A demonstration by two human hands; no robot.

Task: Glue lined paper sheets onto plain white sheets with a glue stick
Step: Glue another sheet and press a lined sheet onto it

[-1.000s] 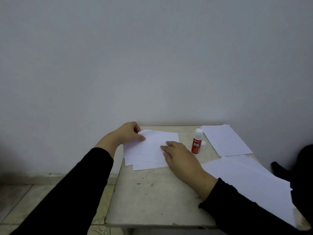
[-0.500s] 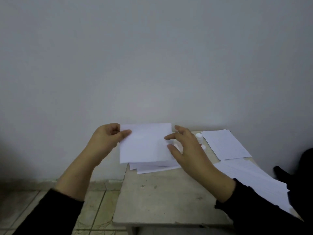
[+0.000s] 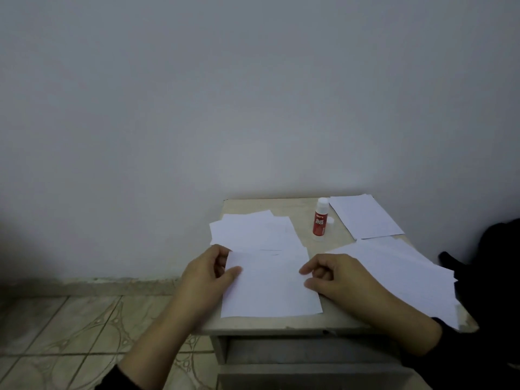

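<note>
On the near edge of the small table point(image 3: 326, 323), head view, a plain white sheet point(image 3: 270, 288) is lying flat, both hands sitting at its sides. Left hand point(image 3: 208, 274) at 9 o'clock of the sheet is pinching its left edge, thumb lying on top, fingers point(image 3: 221, 253) curling around the far corner. Right hand point(image 3: 334, 274) at 3 o'clock is touching the right edge, forefinger and thumb reaching onto the paper, other fingers loosely bending; cannot tell if it is actually gripping. Both sleeves are showing black at the wrists.

At 12 o'clock of the sheet, a loose pile of white papers point(image 3: 250, 230) is lying fanned, just touching the sheet's far edge. Glue stick point(image 3: 320, 220), red body with white top, is standing upright at 1 o'clock, with its white cap point(image 3: 330, 220) sitting just beside it on the right. Further right, at 2 o'clock, a neat stack of paper point(image 3: 365, 218) is lying by the wall point(image 3: 253, 94). Another spread of lined sheets point(image 3: 402, 277) is covering the table's right side at 3 o'clock, just beside the right hand. Tiled floor point(image 3: 70, 333) is showing at 8 o'clock.
</note>
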